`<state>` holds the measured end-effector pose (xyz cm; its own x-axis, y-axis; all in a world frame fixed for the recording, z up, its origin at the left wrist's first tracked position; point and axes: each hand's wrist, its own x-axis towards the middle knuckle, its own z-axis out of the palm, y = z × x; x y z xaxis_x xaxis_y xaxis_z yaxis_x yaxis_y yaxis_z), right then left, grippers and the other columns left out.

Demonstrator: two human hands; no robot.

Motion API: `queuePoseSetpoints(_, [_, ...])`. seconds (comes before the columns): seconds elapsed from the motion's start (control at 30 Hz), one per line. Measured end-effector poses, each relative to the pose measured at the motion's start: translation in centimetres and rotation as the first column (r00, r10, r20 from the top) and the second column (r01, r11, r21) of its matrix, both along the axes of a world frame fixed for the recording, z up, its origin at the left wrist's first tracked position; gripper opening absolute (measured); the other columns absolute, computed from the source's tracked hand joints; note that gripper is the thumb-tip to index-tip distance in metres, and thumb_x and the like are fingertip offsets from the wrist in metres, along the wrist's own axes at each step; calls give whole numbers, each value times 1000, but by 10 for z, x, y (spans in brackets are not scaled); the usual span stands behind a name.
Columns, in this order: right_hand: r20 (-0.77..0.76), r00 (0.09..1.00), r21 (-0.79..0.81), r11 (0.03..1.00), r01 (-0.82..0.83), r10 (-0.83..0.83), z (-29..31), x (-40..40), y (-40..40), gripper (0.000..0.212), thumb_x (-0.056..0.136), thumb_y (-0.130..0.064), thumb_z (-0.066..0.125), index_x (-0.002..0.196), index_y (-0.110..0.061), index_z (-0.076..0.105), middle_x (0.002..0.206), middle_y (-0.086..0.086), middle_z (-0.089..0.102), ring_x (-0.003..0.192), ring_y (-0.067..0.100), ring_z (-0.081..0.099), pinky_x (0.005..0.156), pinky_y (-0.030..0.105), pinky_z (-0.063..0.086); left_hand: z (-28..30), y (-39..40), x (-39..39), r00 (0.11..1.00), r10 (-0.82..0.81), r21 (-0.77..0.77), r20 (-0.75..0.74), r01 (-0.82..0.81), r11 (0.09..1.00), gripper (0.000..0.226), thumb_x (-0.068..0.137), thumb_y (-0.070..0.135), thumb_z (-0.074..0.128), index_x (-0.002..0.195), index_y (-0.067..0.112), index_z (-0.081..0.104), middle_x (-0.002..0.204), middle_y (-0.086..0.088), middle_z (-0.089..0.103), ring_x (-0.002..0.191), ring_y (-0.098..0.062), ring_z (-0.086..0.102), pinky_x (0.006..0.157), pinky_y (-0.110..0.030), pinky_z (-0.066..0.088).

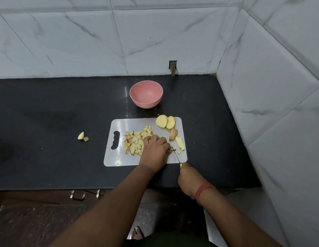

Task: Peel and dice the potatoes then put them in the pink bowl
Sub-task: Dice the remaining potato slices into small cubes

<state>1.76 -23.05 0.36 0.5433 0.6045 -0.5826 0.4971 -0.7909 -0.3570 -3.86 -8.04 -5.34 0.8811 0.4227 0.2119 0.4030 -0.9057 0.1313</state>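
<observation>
A white cutting board (119,157) lies on the black counter. A heap of diced potato (135,141) covers its left half. Thick round potato slices (166,122) lean together at its far right corner, with a browner slice (173,134) and pale strips (180,143) below them. My left hand (155,150) rests curled on the board, holding down a small potato piece at its fingertips. My right hand (188,179) grips a yellow-handled knife (176,156) whose blade meets that piece. The pink bowl (146,102) stands empty behind the board.
Two potato scraps (83,136) lie on the counter (48,113) left of the board. White tiled walls close the back and right side. A drawer handle (77,195) shows below the counter's front edge. A red thread band circles my right wrist.
</observation>
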Motion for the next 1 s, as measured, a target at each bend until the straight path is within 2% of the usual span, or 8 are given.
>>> queuePoseSetpoints(0.17, [-14,1000,-20,1000,-10,10,-3,-8,-17,27,97,-10,38,122,-3,43,116,16,58,107,33,59,77,31,43,-1,1,0,1000,3,-17,6,-3,1000,22,97,38,58,98,23,75,100,7,64,99,-21,50,93,-43,35])
queuePoseSetpoints(0.37, [34,998,26,998,58,-59,-2,-8,-17,6,96,-10,38,102,-11,40,105,13,62,89,26,62,69,30,44,-10,1,-8,994,35,-44,100,-31,999,23,91,38,64,106,21,70,113,1,55,106,-24,48,94,-45,38])
queuePoseSetpoints(0.5, [33,998,11,999,52,-52,-1,-8,-5,18,95,-11,40,113,-8,43,107,13,61,94,27,63,71,33,47,-12,1,-10,993,56,-48,101,-51,998,18,89,34,66,100,20,72,114,1,55,105,-25,48,92,-46,39])
queuePoseSetpoints(0.67, [20,1000,-18,1000,17,-17,0,-8,2,27,95,-9,41,121,-4,39,109,15,60,85,25,58,68,30,40,-10,1,-9,992,86,-57,88,-81,995,15,88,33,70,93,20,76,110,3,58,105,-26,48,92,-46,39])
queuePoseSetpoints(0.83, [29,1000,-19,1000,3,-2,0,-9,3,26,94,-8,41,120,-4,40,100,13,57,79,21,52,66,30,40,-5,1,-6,991,107,-88,74,-100,991,14,85,33,75,92,21,78,106,3,60,105,-26,50,94,-47,37])
queuePoseSetpoints(1.0, [42,999,-38,999,-2,4,1,-11,3,28,95,-8,42,123,-6,40,92,7,48,78,20,50,56,26,34,-2,1,-6,993,111,-96,43,-106,990,17,88,35,72,96,22,78,109,4,60,109,-25,48,98,-46,34])
